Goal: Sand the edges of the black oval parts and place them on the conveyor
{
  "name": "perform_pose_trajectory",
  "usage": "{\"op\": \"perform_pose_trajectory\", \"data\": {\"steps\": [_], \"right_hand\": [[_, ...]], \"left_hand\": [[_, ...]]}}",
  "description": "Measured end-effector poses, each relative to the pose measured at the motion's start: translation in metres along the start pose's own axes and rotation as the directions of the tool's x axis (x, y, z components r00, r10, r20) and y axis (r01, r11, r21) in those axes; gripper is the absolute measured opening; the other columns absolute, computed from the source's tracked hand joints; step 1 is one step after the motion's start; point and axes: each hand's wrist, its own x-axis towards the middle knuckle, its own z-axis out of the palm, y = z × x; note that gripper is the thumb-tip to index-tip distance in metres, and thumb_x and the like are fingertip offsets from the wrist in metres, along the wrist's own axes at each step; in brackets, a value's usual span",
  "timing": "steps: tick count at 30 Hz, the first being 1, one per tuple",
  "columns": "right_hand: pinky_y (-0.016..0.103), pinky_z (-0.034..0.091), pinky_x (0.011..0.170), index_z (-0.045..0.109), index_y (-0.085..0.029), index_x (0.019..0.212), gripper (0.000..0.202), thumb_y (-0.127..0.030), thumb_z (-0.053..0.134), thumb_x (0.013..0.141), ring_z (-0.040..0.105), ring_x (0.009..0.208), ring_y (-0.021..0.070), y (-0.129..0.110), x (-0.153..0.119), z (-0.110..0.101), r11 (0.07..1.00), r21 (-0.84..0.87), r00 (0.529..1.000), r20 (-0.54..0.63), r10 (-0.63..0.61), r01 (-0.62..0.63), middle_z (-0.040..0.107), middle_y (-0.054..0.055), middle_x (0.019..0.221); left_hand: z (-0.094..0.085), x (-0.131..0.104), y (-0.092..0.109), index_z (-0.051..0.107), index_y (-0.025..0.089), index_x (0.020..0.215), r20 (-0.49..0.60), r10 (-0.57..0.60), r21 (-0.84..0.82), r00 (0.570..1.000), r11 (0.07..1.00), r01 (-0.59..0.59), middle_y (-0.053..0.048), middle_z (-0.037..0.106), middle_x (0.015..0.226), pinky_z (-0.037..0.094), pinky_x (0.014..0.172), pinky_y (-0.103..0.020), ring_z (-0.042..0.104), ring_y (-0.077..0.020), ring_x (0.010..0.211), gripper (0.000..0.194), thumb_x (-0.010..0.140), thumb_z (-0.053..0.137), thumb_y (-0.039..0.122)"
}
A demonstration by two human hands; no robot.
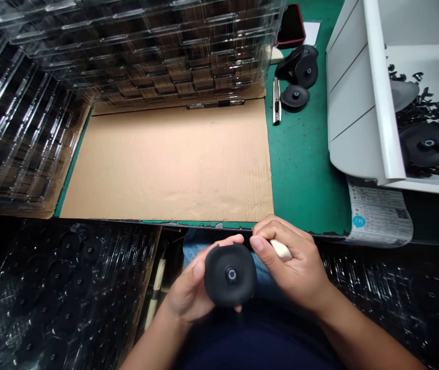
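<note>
On the right of a green table (300,169), a white bin (345,103) is holding small black pieces (437,110) and a larger black disc (437,149). Flat cardboard (165,169) is reaching the chipped front edge (219,225). Below it, the left hand (188,293)'s half-spread fingers are cupping a rounded matte-black cover (223,294); the right hand (302,264)'s curled fingers are clasping a whitish object (282,250).

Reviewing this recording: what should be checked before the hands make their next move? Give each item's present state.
1. Black part held in the left hand: ok.
2. White object held in the right hand: ok.
3. Both ends of the white object in sight: not ok, one is hidden in the grip.
4. Cutter apart from both hands: ok, on the green bench.
5. Pen off the cardboard sheet: not ok.
6. Cutter's blade retracted: cannot tell.
</note>
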Motion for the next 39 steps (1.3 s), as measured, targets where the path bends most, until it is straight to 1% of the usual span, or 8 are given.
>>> {"op": "perform_pose_trajectory", "data": {"steps": [8,11,14,17,25,28,31,39], "right_hand": [[0.023,0.048,0.062,0.065,-0.019,0.084,0.014,-0.031,0.064,0.089,0.058,0.066,0.0109,-0.002,-0.012,-0.009,0.976,0.194,0.966,0.256,0.044,-0.096,0.061,0.0,0.072],[0.026,0.051,0.066,0.068,-0.018,0.094,0.009,-0.015,0.065,0.086,0.061,0.073,0.0126,0.0,-0.015,-0.009,0.986,0.121,0.977,0.161,-0.137,0.118,0.066,0.002,0.077],[0.034,0.052,0.071,0.069,-0.017,0.103,0.025,-0.004,0.064,0.081,0.061,0.081,0.0165,0.005,-0.017,-0.01,0.908,-0.094,0.913,0.058,-0.404,0.408,0.069,0.005,0.084],[0.036,0.052,0.074,0.071,-0.019,0.097,0.027,-0.003,0.07,0.075,0.062,0.082,0.0172,0.007,-0.017,-0.011,0.836,-0.235,0.861,0.013,-0.508,0.496,0.07,0.004,0.084],[0.037,0.057,0.077,0.071,-0.022,0.092,0.021,-0.006,0.071,0.078,0.061,0.087,0.0175,-0.004,-0.017,-0.014,0.838,-0.259,0.87,0.015,-0.493,0.48,0.067,0.004,0.092],[0.037,0.056,0.078,0.071,-0.021,0.088,0.007,-0.017,0.066,0.087,0.06,0.087,0.017,-0.008,-0.017,-0.013,0.859,-0.202,0.878,0.014,-0.478,0.47,0.065,0.005,0.091],[0.035,0.055,0.079,0.072,-0.018,0.087,0.01,-0.024,0.063,0.09,0.059,0.085,0.0157,-0.014,-0.014,-0.011,0.88,-0.129,0.888,0.031,-0.458,0.458,0.066,0.005,0.085],[0.034,0.053,0.077,0.072,-0.015,0.092,0.007,-0.019,0.068,0.087,0.057,0.086,0.0157,-0.013,-0.014,-0.005,0.884,-0.086,0.888,0.038,-0.458,0.46,0.066,0.005,0.084]], "left_hand": [[0.0,-0.001,0.003,0.064,0.025,0.125,0.049,0.02,0.014,0.999,1.0,-0.021,-0.008,0.061,0.113,0.059,0.064,-0.026,0.066,-0.0196,0.088,0.05,0.081,0.065,0.048],[0.0,-0.001,0.004,0.061,0.024,0.129,0.018,0.091,0.065,0.996,0.994,-0.092,-0.008,0.057,0.122,0.055,0.085,-0.029,0.061,-0.0197,0.1,0.058,0.076,0.071,0.046],[-0.001,-0.002,0.006,0.057,0.031,0.131,0.013,0.166,0.098,0.986,0.981,-0.166,-0.005,0.053,0.135,0.049,0.097,-0.029,0.06,-0.0193,0.11,0.066,0.07,0.08,0.037],[-0.001,-0.003,0.009,0.06,0.037,0.126,0.063,0.191,0.09,0.979,0.976,-0.197,0.0,0.053,0.139,0.05,0.097,-0.03,0.06,-0.0203,0.117,0.062,0.069,0.083,0.031],[0.004,0.0,0.01,0.064,0.035,0.12,0.085,0.192,0.011,0.978,0.981,-0.193,0.002,0.059,0.136,0.051,0.097,-0.035,0.064,-0.0233,0.114,0.041,0.081,0.07,0.026],[0.004,0.002,0.004,0.066,0.031,0.119,0.036,0.131,-0.033,0.991,0.991,-0.129,-0.002,0.063,0.132,0.052,0.093,-0.029,0.067,-0.0184,0.107,0.033,0.086,0.062,0.024],[0.006,0.006,-0.005,0.069,0.026,0.114,0.001,0.05,-0.127,0.999,0.991,-0.05,-0.005,0.068,0.125,0.05,0.092,-0.026,0.066,-0.0159,0.107,0.027,0.089,0.059,0.026],[0.004,0.01,-0.014,0.068,0.022,0.113,0.024,0.022,-0.257,0.999,0.966,-0.015,-0.007,0.067,0.126,0.051,0.089,-0.028,0.067,-0.0158,0.101,0.025,0.091,0.056,0.025]]}}
